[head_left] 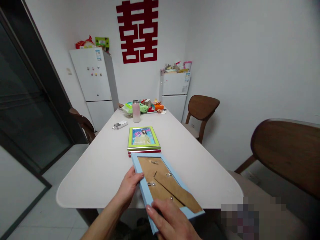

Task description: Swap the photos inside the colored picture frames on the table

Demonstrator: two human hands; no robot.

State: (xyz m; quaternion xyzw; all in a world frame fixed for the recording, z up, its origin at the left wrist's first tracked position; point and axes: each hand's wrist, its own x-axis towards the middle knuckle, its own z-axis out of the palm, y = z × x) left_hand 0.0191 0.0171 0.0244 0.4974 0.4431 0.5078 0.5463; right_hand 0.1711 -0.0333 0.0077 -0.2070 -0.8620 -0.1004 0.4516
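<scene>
Light-blue picture frame (pixel 160 176) is held back-up and tilted at the near edge of the white worktop (pixel 100 173), with its lower end reaching past that edge. Its left edge is gripped by the left hand (pixel 128 188), thumb laid on the back and fingers hidden behind the moulding. The lower right part is clasped by the right hand (pixel 172 218), fingers curled over the backing. Neither hand is released; the frame is grasped by both. Flat brown backing board (pixel 157 170) is fitted, with a hinged cardboard easel strut (pixel 177 193) lying diagonally across it and small metal turn clips (pixel 151 184) near the rim. The frame is judged light and stiff, though the front may be fragile if glazed; glass cannot be seen from this side. Firm hold seems best along the long moulded edges, with the strut and clips left free. Lime-green picture frame (pixel 143 138) lies face-up on a red-edged frame (pixel 144 152), just beyond the blue frame. Pink insulated flask (pixel 136 111) stands farther along the worktop, near assorted packets.
</scene>
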